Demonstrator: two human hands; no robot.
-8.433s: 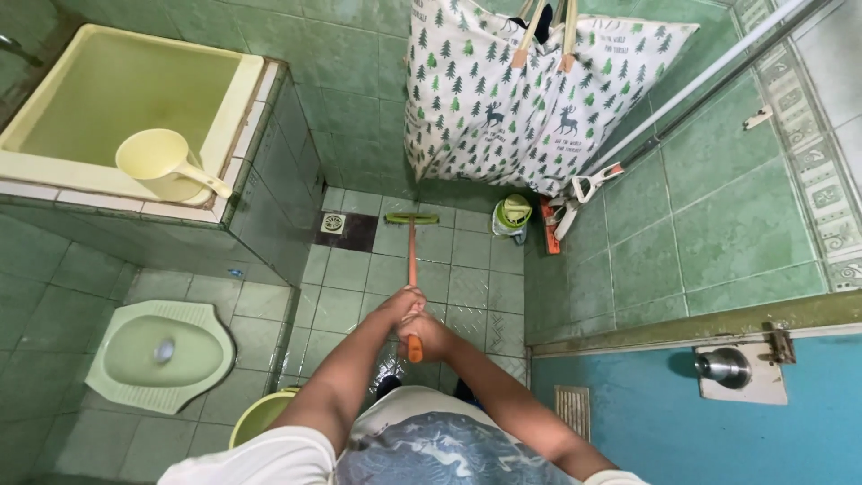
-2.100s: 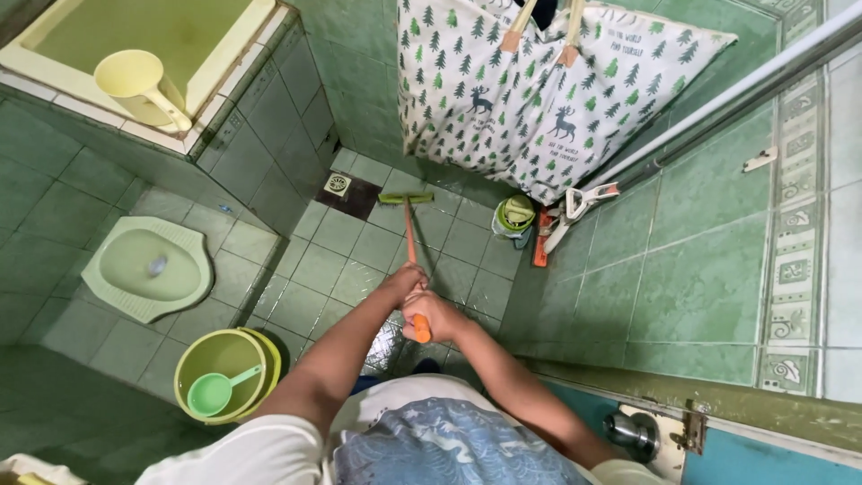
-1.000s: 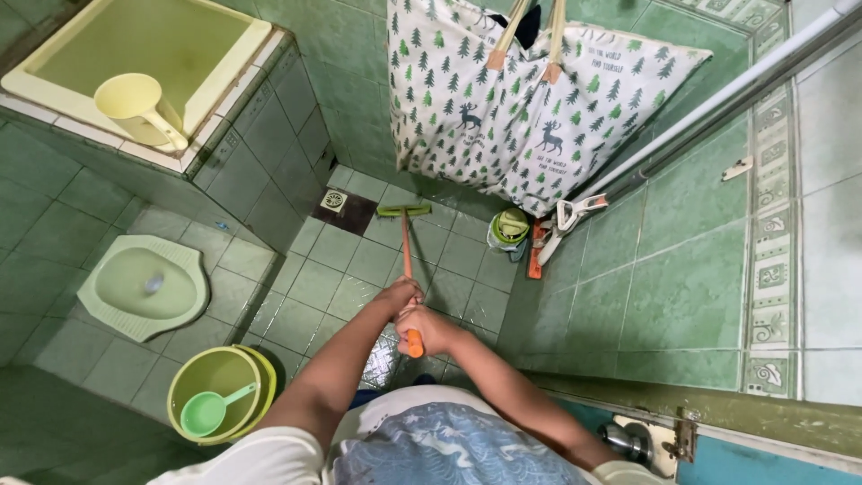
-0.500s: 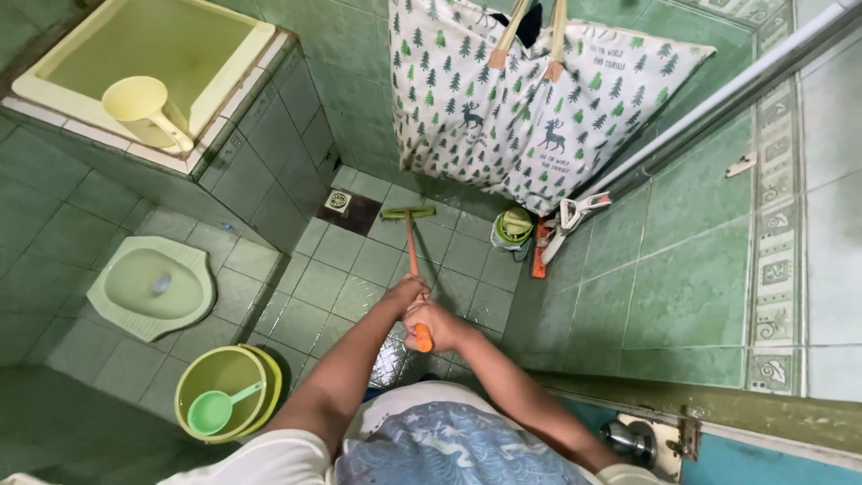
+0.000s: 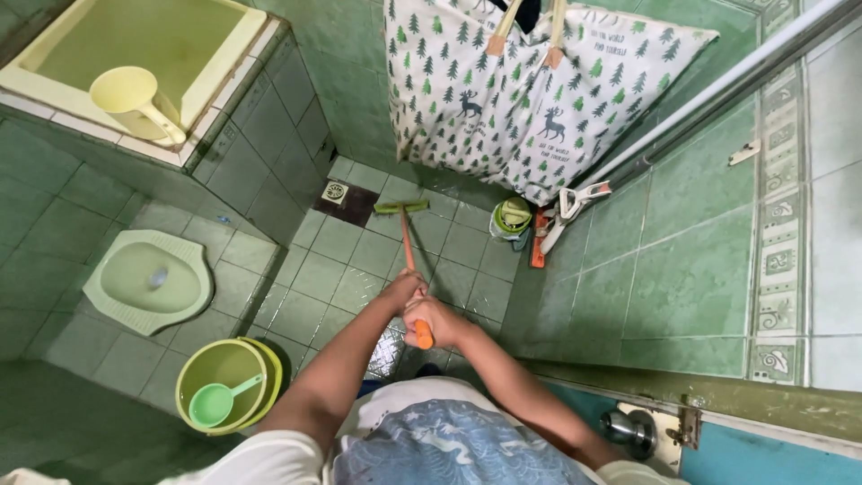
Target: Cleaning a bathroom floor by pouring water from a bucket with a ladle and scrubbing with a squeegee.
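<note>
You're standing over a green tiled bathroom floor, looking straight down. Biggest item: the white tote bag with green trees and deer hanging against the far wall. Top left is the tiled water basin with a pale yellow dipper jug sitting on its rim. Left of you, on a raised step, the green squat toilet. Lower left, a yellow-green bucket with a small green scoop inside. Both your hands are on the long-handled floor brush: left hand wrapped shut round the orange shaft, right hand fisted just below it, near the handle's orange end. The green brush head sits flat on the tiles near the dark floor drain, handle running back toward you. Far right corner: a small green-and-white container by the wall, and an orange-white tool leaning just beside it.
</note>
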